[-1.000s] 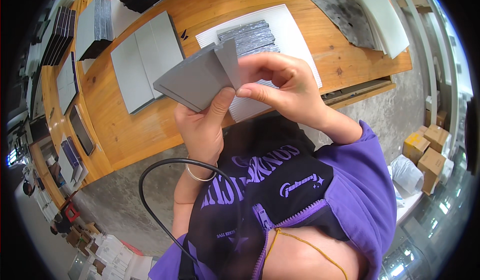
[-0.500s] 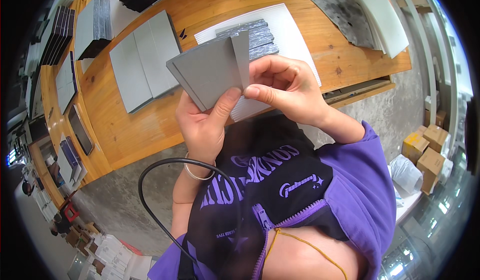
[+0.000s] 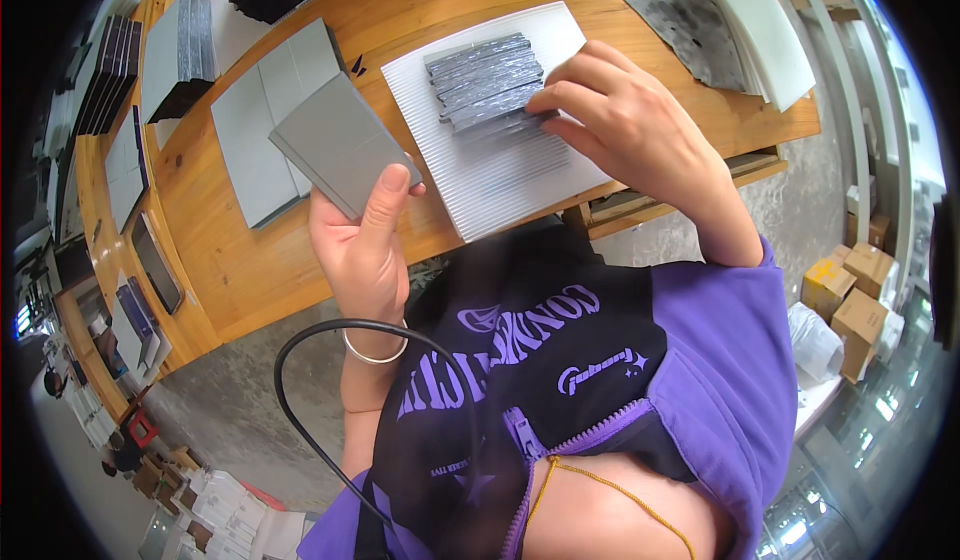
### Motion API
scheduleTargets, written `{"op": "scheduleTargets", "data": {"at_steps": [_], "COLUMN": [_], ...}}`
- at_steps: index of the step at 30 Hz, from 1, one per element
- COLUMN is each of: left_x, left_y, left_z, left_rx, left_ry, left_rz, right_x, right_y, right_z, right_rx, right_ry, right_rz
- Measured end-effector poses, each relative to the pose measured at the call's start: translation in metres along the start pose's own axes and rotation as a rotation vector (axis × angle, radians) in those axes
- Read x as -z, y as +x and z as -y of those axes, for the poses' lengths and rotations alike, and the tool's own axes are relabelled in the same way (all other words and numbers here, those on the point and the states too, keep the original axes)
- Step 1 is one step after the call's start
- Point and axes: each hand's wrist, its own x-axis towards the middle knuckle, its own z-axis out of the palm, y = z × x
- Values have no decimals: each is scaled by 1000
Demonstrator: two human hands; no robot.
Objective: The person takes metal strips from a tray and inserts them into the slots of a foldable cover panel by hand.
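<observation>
Raised over the left part of the table is a flat grey rectangular panel (image 3: 335, 140), a box cover by its look, with a thin dark edge. My left hand (image 3: 365, 235) grips its lower corner, the thumb on top and the fingers underneath. A pile of narrow dark strips with shiny streaks (image 3: 487, 75) lies on a white ribbed sheet (image 3: 435, 175). My right hand (image 3: 625, 115) reaches to the pile's right end, its fingertips closed around the end of a strip; the thumb tip is partly hidden. Beneath the held panel lies a wider grey folded panel (image 3: 250, 115).
Stacks of grey panels (image 3: 180, 55) stand at the far left, beside a phone-like dark slab (image 3: 158, 260). A mottled grey sheet (image 3: 680, 20) and white sheets (image 3: 755, 40) lie at the far right. A black cable (image 3: 285, 360) loops before my left forearm. Cartons (image 3: 855, 305) sit right.
My right hand has left the grey panel and moved up and right to the strips. My left hand has carried the panel left and tilted it flatter.
</observation>
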Motion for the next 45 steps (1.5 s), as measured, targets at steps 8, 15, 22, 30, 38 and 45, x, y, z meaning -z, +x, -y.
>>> {"op": "scheduleTargets", "data": {"at_steps": [8, 15, 22, 30, 38, 45], "left_x": [-14, -14, -23, -24, -24, -20], "left_y": [-3, -4, -10, -12, -13, -9], "left_z": [-5, -1, 2, 2, 1, -2], "left_rx": [75, 92, 98, 108, 51, 73], "left_ry": [25, 55, -13, 49, 72, -7], "left_rz": [-27, 13, 92, 59, 73, 89], "right_x": [-9, -14, -26, -29, -24, -28], "right_y": [4, 6, 7, 5, 1, 0], "right_z": [7, 7, 35, 37, 41, 36], "right_rx": [-36, 62, -266, -476, -515, -583], "right_ry": [87, 139, 980, 1339, 1382, 1486], "right_rz": [-49, -171, -92, -45, -15, -46]}}
